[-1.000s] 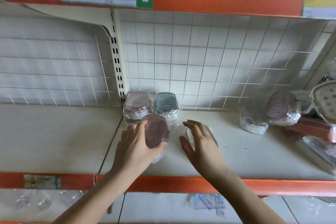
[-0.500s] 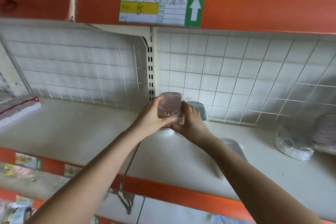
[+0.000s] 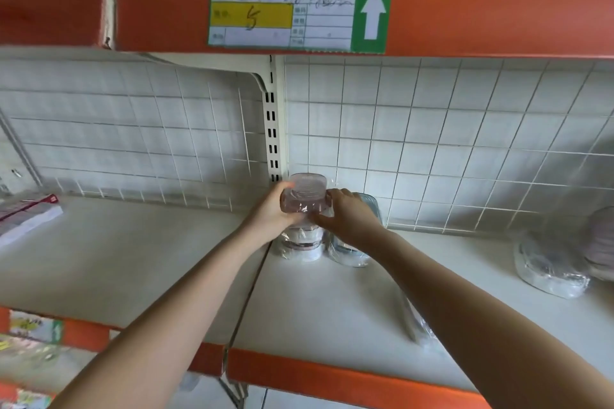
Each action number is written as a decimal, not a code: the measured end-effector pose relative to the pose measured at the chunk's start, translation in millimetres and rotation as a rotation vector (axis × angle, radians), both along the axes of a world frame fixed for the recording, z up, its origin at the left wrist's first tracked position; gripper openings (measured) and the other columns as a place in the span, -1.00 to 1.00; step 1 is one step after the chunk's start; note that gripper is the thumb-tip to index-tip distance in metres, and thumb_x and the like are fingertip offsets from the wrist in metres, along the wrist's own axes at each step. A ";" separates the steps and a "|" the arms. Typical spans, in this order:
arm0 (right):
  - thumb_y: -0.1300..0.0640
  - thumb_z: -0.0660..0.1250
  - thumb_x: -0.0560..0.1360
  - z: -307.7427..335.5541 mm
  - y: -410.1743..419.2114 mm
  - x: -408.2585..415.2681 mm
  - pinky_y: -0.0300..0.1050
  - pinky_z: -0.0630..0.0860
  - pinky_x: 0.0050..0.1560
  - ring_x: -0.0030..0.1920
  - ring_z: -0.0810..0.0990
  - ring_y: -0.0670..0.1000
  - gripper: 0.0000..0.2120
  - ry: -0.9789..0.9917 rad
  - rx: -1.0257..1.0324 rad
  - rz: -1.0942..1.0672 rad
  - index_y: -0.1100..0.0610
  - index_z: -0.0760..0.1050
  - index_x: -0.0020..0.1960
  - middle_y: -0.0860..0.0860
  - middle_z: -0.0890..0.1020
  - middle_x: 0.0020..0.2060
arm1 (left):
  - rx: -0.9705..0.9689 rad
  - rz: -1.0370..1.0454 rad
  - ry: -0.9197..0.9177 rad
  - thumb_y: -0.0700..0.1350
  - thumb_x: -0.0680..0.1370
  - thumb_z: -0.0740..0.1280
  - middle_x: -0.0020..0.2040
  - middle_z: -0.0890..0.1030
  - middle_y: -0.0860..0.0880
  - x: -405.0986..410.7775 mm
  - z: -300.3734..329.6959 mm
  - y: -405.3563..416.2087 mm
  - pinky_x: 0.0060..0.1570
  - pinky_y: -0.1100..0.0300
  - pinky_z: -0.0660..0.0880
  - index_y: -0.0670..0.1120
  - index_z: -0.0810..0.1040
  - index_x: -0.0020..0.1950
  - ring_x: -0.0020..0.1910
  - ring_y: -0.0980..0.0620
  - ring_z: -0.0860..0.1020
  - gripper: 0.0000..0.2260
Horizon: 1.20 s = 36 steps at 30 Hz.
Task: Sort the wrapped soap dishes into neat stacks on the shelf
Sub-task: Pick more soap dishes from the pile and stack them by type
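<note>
Shelf: flat off-white board, orange front lip, white wire-grid back panel. At the back by the slotted upright, pink stack of wrapped dishes, crinkly clear film, rounded oval shape. Blue-grey stack just beside it on the right, touching or nearly, can't tell.

Both my hands hold one pink dish, translucent plastic in glossy wrap, ribbed top visible. It sits directly over the pink stack; whether it's seated on it or not, can't tell, my hands cover the joint.

Left hand: fingers curled round the dish's left side, thumb on the near face. Right hand: fingers wrapped on the right side, partly covering the blue-grey stack behind.

Another wrapped dish lies near the front, mostly under my right forearm. Loose pile of wrapped dishes at far right, tilted. Flat packets at far left. Price tag with green arrow on the upper shelf edge.
</note>
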State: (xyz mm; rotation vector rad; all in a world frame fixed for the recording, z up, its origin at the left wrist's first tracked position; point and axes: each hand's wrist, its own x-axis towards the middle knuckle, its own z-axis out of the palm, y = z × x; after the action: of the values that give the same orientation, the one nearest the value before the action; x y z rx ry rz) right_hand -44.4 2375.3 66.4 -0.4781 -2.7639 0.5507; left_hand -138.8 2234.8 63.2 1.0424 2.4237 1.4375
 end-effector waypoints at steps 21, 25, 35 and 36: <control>0.13 0.28 0.55 -14.4 11.2 91.4 -0.12 0.38 0.12 0.17 0.50 0.09 -0.74 0.272 -0.096 -0.173 0.14 0.52 0.22 0.08 0.57 0.14 | 0.228 0.114 0.538 -0.28 0.49 0.34 -0.05 0.61 -0.02 60.9 4.1 4.3 0.01 0.03 0.50 -0.18 0.51 0.09 -0.02 -0.10 0.57 -0.81; 0.07 0.32 0.53 -41.2 18.7 149.5 -0.07 0.36 0.20 0.23 0.45 0.11 -0.70 0.225 -0.086 -0.338 0.11 0.50 0.24 0.05 0.52 0.20 | 0.125 -0.157 0.361 -0.24 0.50 0.32 -0.12 0.60 0.11 105.6 -14.2 28.4 -0.07 0.04 0.53 -0.10 0.51 0.11 -0.12 0.03 0.59 -0.80; -0.41 0.30 0.22 -88.4 19.6 220.7 -0.16 0.37 0.25 0.32 0.34 -0.02 -0.03 0.088 -0.318 -0.354 0.02 0.12 0.49 -0.03 0.35 0.33 | -0.350 -0.216 0.087 0.09 0.56 0.25 0.09 0.58 -0.04 171.6 -62.7 68.3 0.02 0.14 0.45 -0.12 0.40 0.21 0.11 -0.05 0.53 -0.65; -0.42 0.27 0.22 -91.4 20.3 222.5 -0.20 0.38 0.22 0.30 0.36 -0.05 -0.03 0.099 -0.321 -0.354 0.02 0.12 0.49 -0.04 0.37 0.30 | -0.349 -0.216 0.066 0.08 0.55 0.27 0.05 0.60 -0.02 173.0 -63.4 69.3 0.00 0.16 0.44 -0.12 0.42 0.19 0.08 -0.03 0.55 -0.66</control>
State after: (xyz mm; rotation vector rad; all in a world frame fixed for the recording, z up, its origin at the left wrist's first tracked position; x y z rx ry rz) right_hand 178.1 2395.6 -24.9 -0.9597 -2.4229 0.9002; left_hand 34.1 2304.1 -0.2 1.2303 2.3978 0.8863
